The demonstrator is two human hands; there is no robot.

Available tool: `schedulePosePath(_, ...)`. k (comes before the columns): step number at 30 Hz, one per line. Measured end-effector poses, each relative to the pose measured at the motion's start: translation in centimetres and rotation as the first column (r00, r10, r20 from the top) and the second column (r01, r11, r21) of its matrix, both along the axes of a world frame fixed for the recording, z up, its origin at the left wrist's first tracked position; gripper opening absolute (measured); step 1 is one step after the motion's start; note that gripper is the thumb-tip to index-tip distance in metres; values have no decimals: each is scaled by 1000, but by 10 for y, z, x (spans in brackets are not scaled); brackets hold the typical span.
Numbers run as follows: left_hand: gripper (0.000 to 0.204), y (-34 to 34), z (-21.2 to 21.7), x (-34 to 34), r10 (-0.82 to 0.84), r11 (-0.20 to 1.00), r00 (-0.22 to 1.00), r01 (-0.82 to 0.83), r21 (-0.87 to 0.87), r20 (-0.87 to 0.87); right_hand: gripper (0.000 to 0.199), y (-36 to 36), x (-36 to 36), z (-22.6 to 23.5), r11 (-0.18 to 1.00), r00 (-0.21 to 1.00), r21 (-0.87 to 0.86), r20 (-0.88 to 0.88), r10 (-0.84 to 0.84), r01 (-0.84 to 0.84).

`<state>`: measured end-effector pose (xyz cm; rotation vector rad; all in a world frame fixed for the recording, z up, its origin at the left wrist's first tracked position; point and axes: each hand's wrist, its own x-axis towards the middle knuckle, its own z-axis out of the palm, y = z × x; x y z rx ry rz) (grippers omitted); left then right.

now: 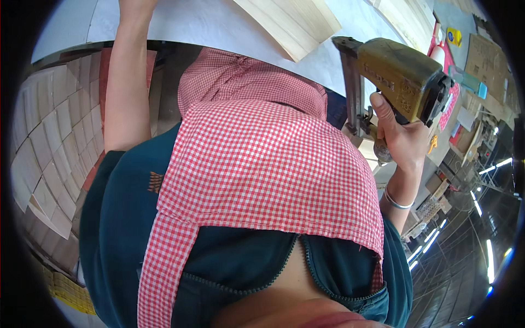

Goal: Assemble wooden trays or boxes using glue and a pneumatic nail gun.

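My right hand [406,139] is closed around the handle of a worn, olive-brown nail gun [402,74], with the thumb lying along its near side. The gun's long dark nose and magazine [350,87] point to the left, beside the table's front edge. Left of the gun, pale wooden boards [298,27] lie on the white tabletop [202,24], apart from it. My left forearm [127,93] reaches over the table at the far left. Only the wrist end of my left hand [137,5] shows; its fingers are cut off by the upper rim.
Stacked pale wood pieces [54,126] stand on the left, below table height. More boards [402,22] lie at the upper right. Beyond them are a yellow item [454,36], a cardboard box [488,68] and cluttered benches. A red-checked apron [273,169] covers my front.
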<state>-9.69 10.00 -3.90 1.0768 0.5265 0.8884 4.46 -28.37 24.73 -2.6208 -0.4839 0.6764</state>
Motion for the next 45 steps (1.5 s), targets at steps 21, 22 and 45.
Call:
schedulePosePath(21,44,-153,103,83,-453,189,458,888,419,-765,26,-14,13,-21,969,968,-75,-68,-241,236)
schedulePosePath(22,45,-157,103,82,-426,203,466,884,420,-775,25,-14,15,-25,978,975,-41,-72,-208,206)
schedulePosePath(45,65,-146,101,52,-212,299,636,765,570,-742,21,-6,23,-45,969,981,209,-171,-96,131)
